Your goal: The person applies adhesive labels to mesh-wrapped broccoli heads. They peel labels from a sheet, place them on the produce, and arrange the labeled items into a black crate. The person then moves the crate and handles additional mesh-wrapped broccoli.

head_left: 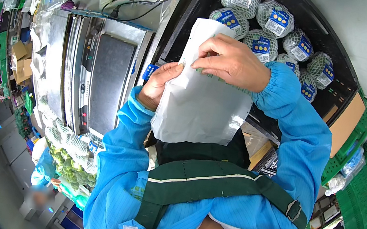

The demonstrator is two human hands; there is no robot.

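A white, glossy sheet or flat bag [201, 113] hangs before my chest, with a faint row of green print across it. My left hand [157, 84] grips its left edge between thumb and fingers. Against its face, my right hand [236, 62] has thumb and fingertips pinched together, close to the left thumb. Just beyond the sheet, a black crate [341, 72] holds several net-wrapped round packs [271, 17] with blue labels. The sheet and my right hand hide part of the crate. A small blue tag [149, 72] shows beside my left hand.
At left stands a wrapping machine with a dark plate [109, 84]; a black cable [140, 1] lies above it. Broccoli [71, 165] is heaped at lower left, near a co-worker in a blue sleeve [43, 168]. A green plastic crate [333, 169] and cardboard [345, 124] are at right.
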